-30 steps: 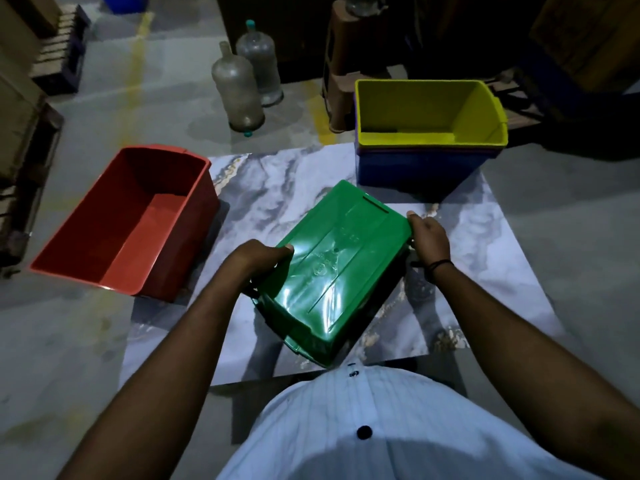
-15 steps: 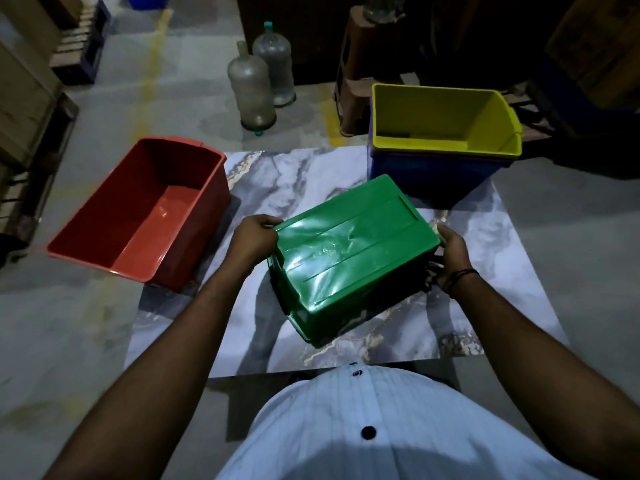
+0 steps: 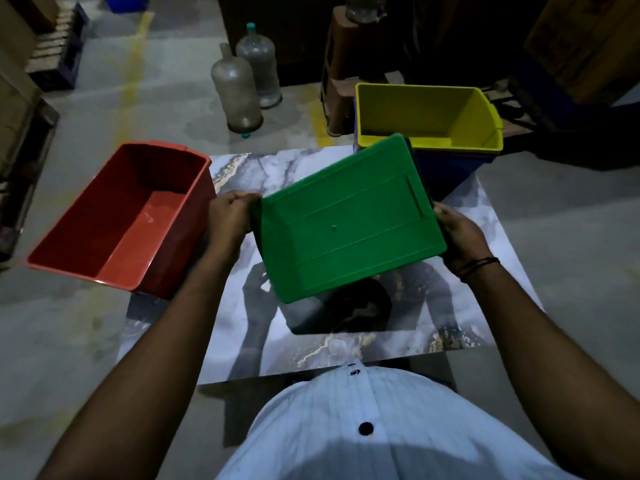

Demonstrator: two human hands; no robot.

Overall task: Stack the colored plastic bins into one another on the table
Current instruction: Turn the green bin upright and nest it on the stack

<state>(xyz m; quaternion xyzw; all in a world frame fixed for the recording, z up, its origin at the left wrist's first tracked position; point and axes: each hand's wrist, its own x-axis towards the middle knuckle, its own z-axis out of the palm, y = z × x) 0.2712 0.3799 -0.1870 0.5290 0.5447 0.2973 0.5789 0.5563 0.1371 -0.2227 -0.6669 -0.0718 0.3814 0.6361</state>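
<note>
A marble table [image 3: 502,271] carries a red bin [image 3: 124,220] at its left edge and a yellow bin [image 3: 426,116] nested in a blue bin [image 3: 450,168] at the far right. Above the middle, a green bin [image 3: 349,220] is held bottom-up off the tabletop. The left hand [image 3: 228,220] grips its left end, the right hand [image 3: 460,233] its right end.
</note>
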